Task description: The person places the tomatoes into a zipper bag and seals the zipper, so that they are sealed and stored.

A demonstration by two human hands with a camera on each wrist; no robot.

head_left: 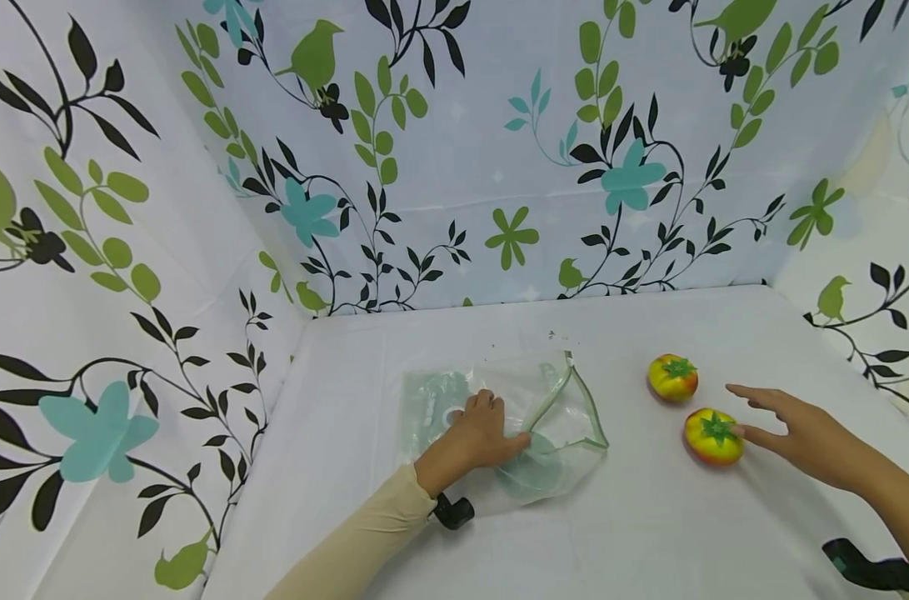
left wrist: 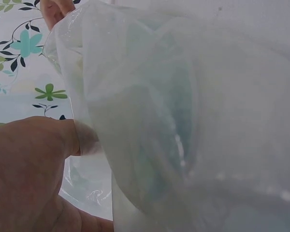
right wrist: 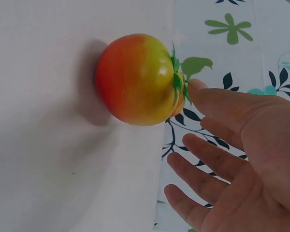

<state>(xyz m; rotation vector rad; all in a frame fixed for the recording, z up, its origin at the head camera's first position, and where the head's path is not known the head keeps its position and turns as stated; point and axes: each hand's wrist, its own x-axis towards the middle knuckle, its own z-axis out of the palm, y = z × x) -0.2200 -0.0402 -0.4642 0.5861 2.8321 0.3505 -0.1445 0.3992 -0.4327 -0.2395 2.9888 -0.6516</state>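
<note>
A clear plastic zip bag (head_left: pixel 566 479) with a green-edged mouth lies on the white table, its mouth facing right. My left hand (head_left: pixel 480 433) grips the bag near its middle, the thumb reaching toward the mouth. In the left wrist view the thumb tip shows through the cloudy plastic (left wrist: pixel 150 121). To the right sit two red-and-yellow tomatoes with green tops, a nearer tomato (head_left: pixel 712 446) and a farther tomato (head_left: pixel 671 379). Beside the nearer one hovers my right hand (head_left: pixel 817 437), fingers spread and holding nothing. In the right wrist view its thumb is close to the leafy top (right wrist: pixel 176 77); contact cannot be told.
A white cloth covers the table (head_left: pixel 611 550). Patterned curtains (head_left: pixel 439 208) with leaves and birds hang behind it and along both sides. Each wrist carries a black device (head_left: pixel 454 511). Pale green round shapes show through the bag.
</note>
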